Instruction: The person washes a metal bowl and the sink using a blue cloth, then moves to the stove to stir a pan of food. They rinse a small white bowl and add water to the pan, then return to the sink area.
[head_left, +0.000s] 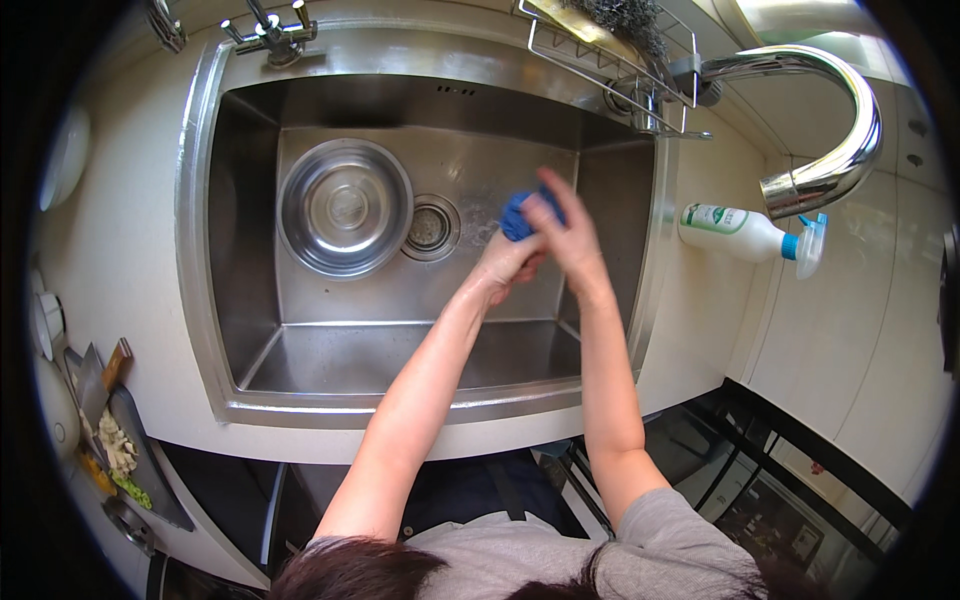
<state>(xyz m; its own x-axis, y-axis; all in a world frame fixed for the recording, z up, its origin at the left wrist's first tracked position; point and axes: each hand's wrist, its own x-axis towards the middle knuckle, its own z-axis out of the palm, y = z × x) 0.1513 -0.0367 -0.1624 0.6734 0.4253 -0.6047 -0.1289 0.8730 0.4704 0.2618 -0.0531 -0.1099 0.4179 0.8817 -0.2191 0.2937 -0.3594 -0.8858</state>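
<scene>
Both hands meet over the right half of the stainless steel sink (360, 300). A bunched blue cloth (516, 216) is gripped by my left hand (510, 259). My right hand (570, 232) presses against the cloth and the left hand from the right side; it is slightly blurred, with some fingers extended, and whether it grips the cloth cannot be told. Left of the hands, a round steel basin (346, 208) rests on the sink floor, beside the drain strainer (430, 227).
A curved chrome faucet (862, 135) and a white spray bottle (731, 231) are right of the sink. A wire rack (562, 71) stands at the back. At lower left, a cleaver (91, 386) and chopped food lie by a dark cutting board (154, 465).
</scene>
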